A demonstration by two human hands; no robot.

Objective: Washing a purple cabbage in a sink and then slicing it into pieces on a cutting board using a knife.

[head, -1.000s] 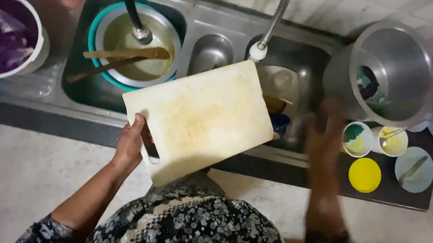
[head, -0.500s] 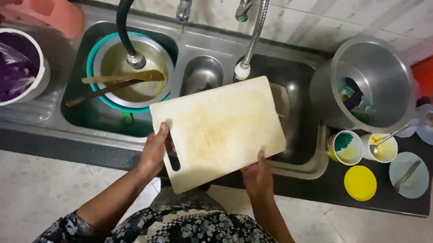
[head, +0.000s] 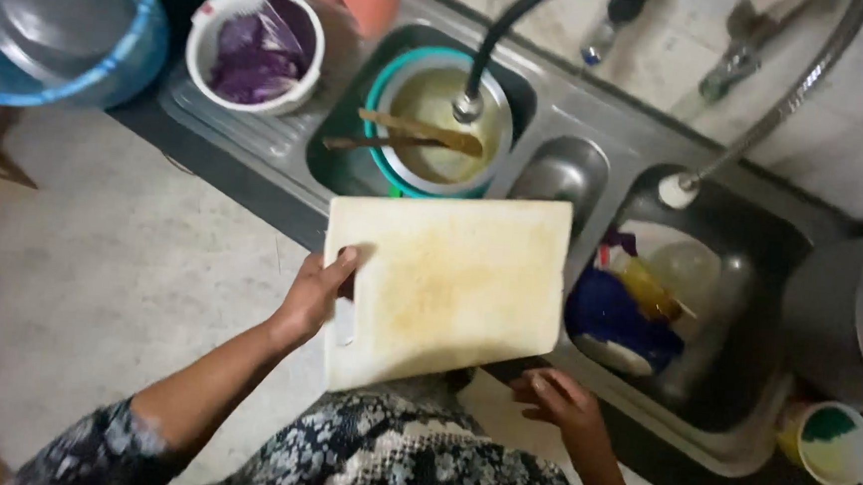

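I hold a stained white cutting board [head: 446, 288] flat in front of me, over the front edge of a steel sink [head: 287, 159]. My left hand [head: 317, 293] grips the board's left edge by its handle slot. Lower down, my right hand [head: 559, 400] hovers just under the board's lower right corner, fingers loosely curled, holding nothing.
The left basin holds a teal-rimmed bowl [head: 390, 130] of murky water with wooden utensils [head: 423, 132] across it. In the right basin lie dishes and a blue item [head: 602, 318]. A white tub of purple cabbage [head: 254, 47], a blue bucket [head: 60, 30], a steel pot [head: 841, 318] and small cups [head: 827, 441] surround the sink.
The view has swung to the right and closer. The board has levelled out. My right hand has come off the board's lower edge and dropped below its corner.
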